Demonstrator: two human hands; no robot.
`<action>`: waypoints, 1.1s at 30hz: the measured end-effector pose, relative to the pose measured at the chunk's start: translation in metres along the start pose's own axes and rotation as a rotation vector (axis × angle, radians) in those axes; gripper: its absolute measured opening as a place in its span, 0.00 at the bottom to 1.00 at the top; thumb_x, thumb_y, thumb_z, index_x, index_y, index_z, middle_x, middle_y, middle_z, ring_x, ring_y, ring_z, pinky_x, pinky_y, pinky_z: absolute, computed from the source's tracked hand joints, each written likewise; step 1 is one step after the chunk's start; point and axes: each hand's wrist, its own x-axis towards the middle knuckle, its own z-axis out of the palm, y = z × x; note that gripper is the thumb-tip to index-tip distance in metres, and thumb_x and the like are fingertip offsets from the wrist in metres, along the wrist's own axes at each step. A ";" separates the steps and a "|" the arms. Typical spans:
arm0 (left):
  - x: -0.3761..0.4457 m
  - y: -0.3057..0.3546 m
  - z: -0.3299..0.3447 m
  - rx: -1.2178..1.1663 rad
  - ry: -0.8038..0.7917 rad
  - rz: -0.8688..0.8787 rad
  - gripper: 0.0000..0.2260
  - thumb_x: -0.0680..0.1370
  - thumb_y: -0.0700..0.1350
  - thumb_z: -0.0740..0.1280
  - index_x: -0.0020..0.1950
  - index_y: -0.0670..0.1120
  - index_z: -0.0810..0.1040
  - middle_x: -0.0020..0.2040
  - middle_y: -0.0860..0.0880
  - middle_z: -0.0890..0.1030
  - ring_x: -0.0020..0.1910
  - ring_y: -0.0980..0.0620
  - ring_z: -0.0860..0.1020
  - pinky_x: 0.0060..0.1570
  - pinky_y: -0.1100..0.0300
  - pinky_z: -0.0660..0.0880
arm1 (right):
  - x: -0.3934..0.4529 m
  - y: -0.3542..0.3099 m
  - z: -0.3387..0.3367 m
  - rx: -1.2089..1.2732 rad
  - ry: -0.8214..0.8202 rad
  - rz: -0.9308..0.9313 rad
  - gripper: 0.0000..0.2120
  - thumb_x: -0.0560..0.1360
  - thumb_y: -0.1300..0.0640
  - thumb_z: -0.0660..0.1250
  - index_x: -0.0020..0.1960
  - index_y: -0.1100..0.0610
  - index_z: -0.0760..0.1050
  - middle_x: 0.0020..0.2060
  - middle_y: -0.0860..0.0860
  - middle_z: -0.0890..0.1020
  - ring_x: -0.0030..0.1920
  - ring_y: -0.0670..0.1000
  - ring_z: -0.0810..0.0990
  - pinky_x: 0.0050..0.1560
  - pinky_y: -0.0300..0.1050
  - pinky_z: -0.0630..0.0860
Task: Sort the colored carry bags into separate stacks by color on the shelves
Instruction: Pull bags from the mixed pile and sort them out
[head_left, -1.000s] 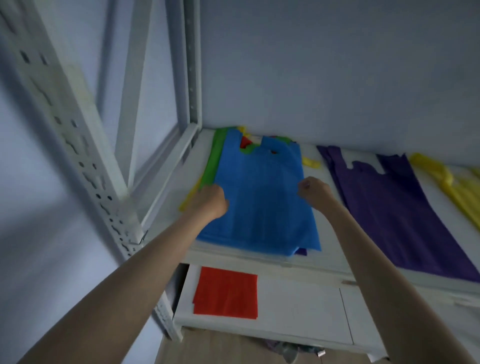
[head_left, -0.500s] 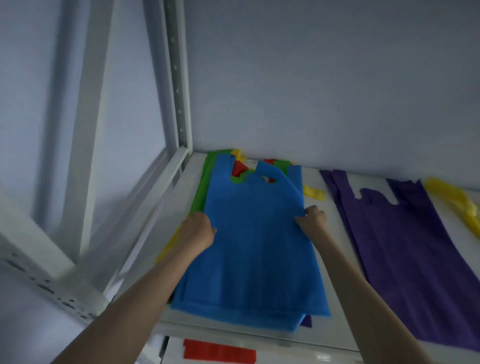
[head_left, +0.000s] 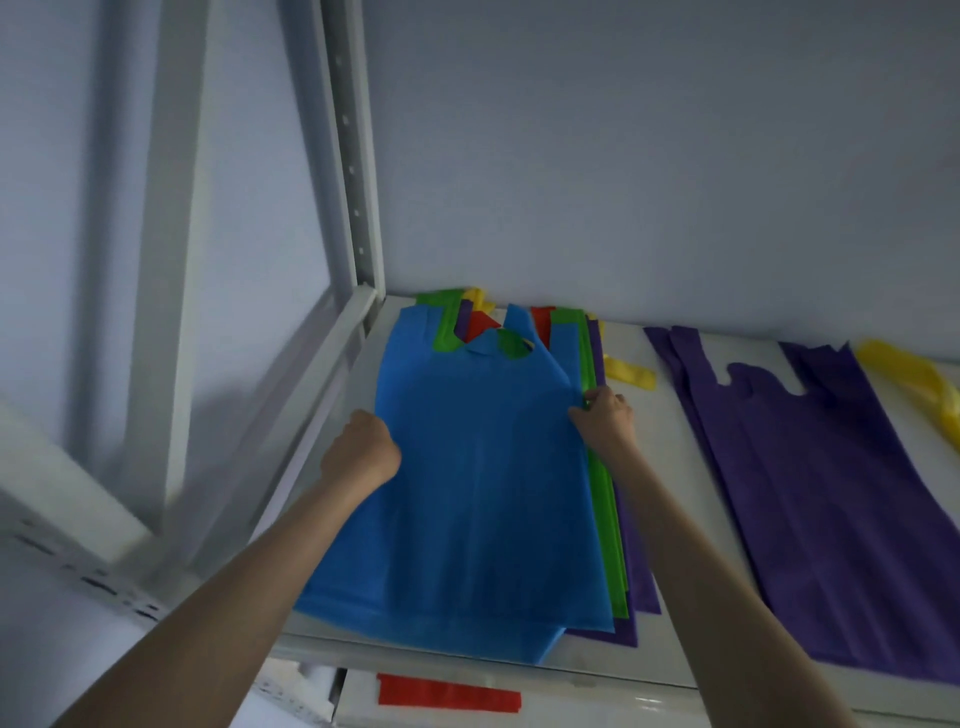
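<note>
A blue carry bag (head_left: 478, 483) tops a mixed pile at the left end of the white upper shelf (head_left: 675, 431). Green (head_left: 605, 519), purple (head_left: 636, 571), red (head_left: 543, 319) and yellow (head_left: 631, 371) bags stick out from under it. My left hand (head_left: 361, 449) grips the blue bag's left edge with curled fingers. My right hand (head_left: 605, 418) pinches its right edge, just above the green layer. To the right, a purple bag stack (head_left: 810, 483) lies flat on the same shelf. A yellow bag (head_left: 914, 379) lies at the far right.
A white perforated upright post (head_left: 348, 156) and diagonal braces (head_left: 171, 260) frame the shelf's left end. A blue-grey wall (head_left: 649, 156) backs the shelf. On the lower shelf (head_left: 597, 706) a red bag (head_left: 449, 693) lies flat.
The view tilted up and closer, so the lower shelf mostly dropped out of sight. The blue bag has shifted left, uncovering green and purple edges on its right. Both hands stay at its sides.
</note>
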 end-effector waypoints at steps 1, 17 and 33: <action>0.000 0.000 -0.001 -0.006 -0.008 0.002 0.21 0.81 0.41 0.57 0.72 0.36 0.59 0.64 0.39 0.74 0.61 0.41 0.76 0.59 0.49 0.74 | -0.001 -0.002 0.001 -0.019 0.010 0.000 0.20 0.77 0.58 0.60 0.67 0.65 0.66 0.66 0.63 0.68 0.68 0.62 0.64 0.67 0.48 0.62; -0.003 -0.010 -0.002 -0.084 -0.069 0.060 0.21 0.81 0.43 0.57 0.72 0.36 0.58 0.44 0.46 0.72 0.41 0.49 0.74 0.38 0.58 0.68 | 0.005 -0.032 0.014 0.189 -0.076 0.192 0.36 0.74 0.48 0.67 0.71 0.69 0.58 0.62 0.61 0.73 0.59 0.58 0.74 0.51 0.48 0.74; -0.004 -0.013 -0.004 -0.228 -0.139 0.105 0.20 0.81 0.39 0.58 0.70 0.35 0.57 0.45 0.43 0.75 0.37 0.50 0.73 0.38 0.57 0.71 | 0.023 -0.019 0.019 0.316 -0.041 0.164 0.23 0.74 0.61 0.64 0.66 0.67 0.65 0.55 0.61 0.73 0.54 0.58 0.75 0.53 0.52 0.74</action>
